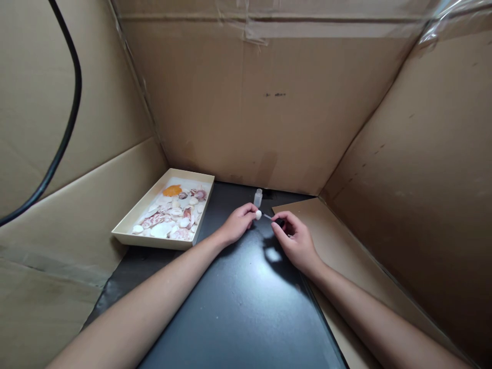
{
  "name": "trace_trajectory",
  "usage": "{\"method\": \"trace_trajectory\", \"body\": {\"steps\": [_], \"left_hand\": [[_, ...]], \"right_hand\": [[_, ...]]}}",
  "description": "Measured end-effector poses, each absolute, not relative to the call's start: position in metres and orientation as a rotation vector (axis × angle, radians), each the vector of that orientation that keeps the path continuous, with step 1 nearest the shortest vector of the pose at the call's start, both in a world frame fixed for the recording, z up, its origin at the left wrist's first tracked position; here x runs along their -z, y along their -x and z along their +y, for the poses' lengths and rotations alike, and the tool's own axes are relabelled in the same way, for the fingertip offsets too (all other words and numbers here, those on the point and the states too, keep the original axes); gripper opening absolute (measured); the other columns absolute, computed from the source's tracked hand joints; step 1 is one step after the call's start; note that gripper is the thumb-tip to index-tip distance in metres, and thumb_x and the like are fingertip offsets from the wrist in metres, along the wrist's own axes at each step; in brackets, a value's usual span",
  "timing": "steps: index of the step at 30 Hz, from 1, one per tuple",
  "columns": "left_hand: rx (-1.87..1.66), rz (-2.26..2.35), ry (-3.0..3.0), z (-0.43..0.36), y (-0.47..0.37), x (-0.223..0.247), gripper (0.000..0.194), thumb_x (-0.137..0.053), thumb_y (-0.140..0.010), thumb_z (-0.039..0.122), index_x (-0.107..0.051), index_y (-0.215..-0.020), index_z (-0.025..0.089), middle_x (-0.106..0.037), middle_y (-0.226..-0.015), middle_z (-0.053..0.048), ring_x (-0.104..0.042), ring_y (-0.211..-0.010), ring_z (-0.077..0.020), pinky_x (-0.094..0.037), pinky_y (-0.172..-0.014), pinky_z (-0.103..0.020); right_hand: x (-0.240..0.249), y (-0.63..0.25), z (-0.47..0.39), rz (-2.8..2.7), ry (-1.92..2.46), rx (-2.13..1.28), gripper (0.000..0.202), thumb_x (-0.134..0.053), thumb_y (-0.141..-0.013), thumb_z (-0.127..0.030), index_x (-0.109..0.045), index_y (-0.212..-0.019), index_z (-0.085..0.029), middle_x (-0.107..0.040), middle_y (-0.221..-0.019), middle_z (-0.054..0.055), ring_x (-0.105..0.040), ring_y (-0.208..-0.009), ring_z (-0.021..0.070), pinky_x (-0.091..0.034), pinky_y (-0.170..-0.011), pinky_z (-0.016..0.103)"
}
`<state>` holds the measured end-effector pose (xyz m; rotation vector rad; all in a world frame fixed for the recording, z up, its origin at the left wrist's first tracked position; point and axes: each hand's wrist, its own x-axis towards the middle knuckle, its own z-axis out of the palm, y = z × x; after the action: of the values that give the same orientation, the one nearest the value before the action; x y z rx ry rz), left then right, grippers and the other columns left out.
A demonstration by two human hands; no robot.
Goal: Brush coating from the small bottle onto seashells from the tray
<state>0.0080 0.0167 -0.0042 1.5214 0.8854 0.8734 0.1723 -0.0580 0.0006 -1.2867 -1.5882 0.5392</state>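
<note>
I am monitoring two bare hands, one object in each. The left hand is pinching one small white shell; its thumb and forefinger are closing narrowly on the shell's left side, above the table. The right hand is gripping one thin applicator by its dark end, between thumb and fingers. The applicator's pale stem is pointing left at the shell (I am unable to tell whether its tip is touching).

Just beyond the left fingertips, one small translucent bottle is standing upright and uncapped. Both hands are casting shadows on one dark table.

Farther left, one cream tray is resting at an angle. It is holding one orange piece near its far end and many shells, white, pinkish and striped; they are overlapping, so I am not stating a total. To the right, one flat cardboard sheet is lying beneath the right forearm.

At the perimeter, I am counting three cardboard walls: left, back and right. Clear tape is running along the back one's upper part, and one black cable is curving down before the left one.
</note>
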Motion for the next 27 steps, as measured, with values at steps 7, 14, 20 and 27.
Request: {"method": "trace_trajectory", "body": {"steps": [7, 14, 20, 27], "left_hand": [[-0.907, 0.812, -1.473, 0.017, -0.005, -0.001, 0.015, -0.055, -0.072, 0.031, -0.051, -0.072, 0.016, -0.045, -0.059, 0.005, -0.04, -0.05, -0.0067, -0.029, -0.051, -0.022], [-0.868, 0.808, -1.447, 0.013, -0.002, -0.007, 0.018, -0.059, -0.072, 0.032, -0.053, -0.075, 0.016, -0.046, -0.059, 0.006, -0.042, -0.05, -0.0067, -0.03, -0.052, -0.022], [-0.875, 0.785, -1.417, 0.014, 0.0, -0.007, 0.018, -0.059, -0.073, 0.032, -0.053, -0.076, 0.015, -0.049, -0.063, 0.005, -0.044, -0.051, -0.0067, -0.033, -0.056, -0.023], [-0.851, 0.776, -1.389, 0.016, 0.0, -0.006, 0.016, -0.058, -0.073, 0.03, -0.054, -0.076, 0.015, -0.049, -0.063, 0.004, -0.045, -0.051, -0.0072, -0.033, -0.055, -0.023]], "right_hand": [[0.001, -0.172, -0.057, -1.569, 1.302, -0.522, 0.012, -0.057, -0.085, -0.029, -0.061, -0.089, -0.018, -0.057, -0.076, 0.002, -0.048, -0.062, 0.0135, -0.037, -0.057, 0.025], [0.002, -0.173, -0.055, -1.58, 1.294, -0.558, 0.014, -0.057, -0.086, -0.03, -0.062, -0.092, -0.018, -0.058, -0.078, 0.002, -0.049, -0.061, 0.0133, -0.039, -0.057, 0.025], [0.002, -0.173, -0.055, -1.567, 1.226, -0.629, 0.018, -0.056, -0.087, -0.033, -0.063, -0.094, -0.019, -0.059, -0.08, 0.003, -0.049, -0.063, 0.0136, -0.039, -0.058, 0.025], [0.004, -0.176, -0.051, -1.479, 1.294, -0.616, 0.02, -0.057, -0.087, -0.035, -0.065, -0.095, -0.018, -0.06, -0.082, 0.003, -0.049, -0.062, 0.0139, -0.039, -0.057, 0.026]]}}
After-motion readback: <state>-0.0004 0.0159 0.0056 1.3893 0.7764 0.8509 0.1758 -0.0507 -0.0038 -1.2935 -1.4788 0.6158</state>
